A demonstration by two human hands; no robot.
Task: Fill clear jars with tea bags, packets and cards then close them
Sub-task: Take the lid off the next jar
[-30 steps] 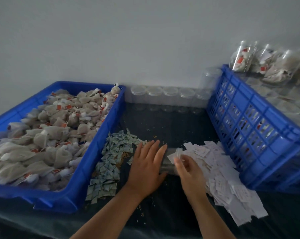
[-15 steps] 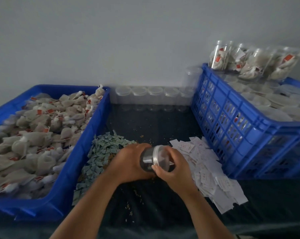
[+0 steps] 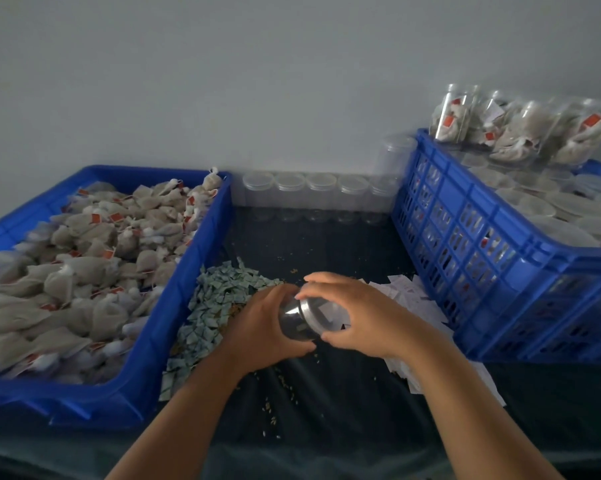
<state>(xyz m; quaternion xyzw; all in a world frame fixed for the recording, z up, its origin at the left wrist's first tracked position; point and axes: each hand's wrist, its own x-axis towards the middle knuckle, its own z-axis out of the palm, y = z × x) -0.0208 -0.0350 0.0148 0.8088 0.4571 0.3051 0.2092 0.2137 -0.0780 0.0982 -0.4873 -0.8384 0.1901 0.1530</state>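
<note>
I hold a clear jar [image 3: 309, 318] lying on its side above the dark table, between both hands. My left hand [image 3: 264, 325] grips its left end, where a silver lid shows. My right hand [image 3: 358, 317] wraps over its body from the right. A white card shows inside the jar. A heap of small green packets [image 3: 216, 299] lies left of the jar, and white cards [image 3: 413, 299] are spread to the right. Tea bags [image 3: 84, 265] fill the blue tray [image 3: 174, 303] on the left.
A row of empty clear jars [image 3: 306, 197] stands along the wall at the back. A blue crate [image 3: 500, 258] on the right holds lids and filled jars [image 3: 520, 129]. Loose tea crumbs [image 3: 275, 407] dot the dark table between my arms.
Both hands have lifted the jar off the table and turned it on its side. My right hand has moved over the top of the jar's body.
</note>
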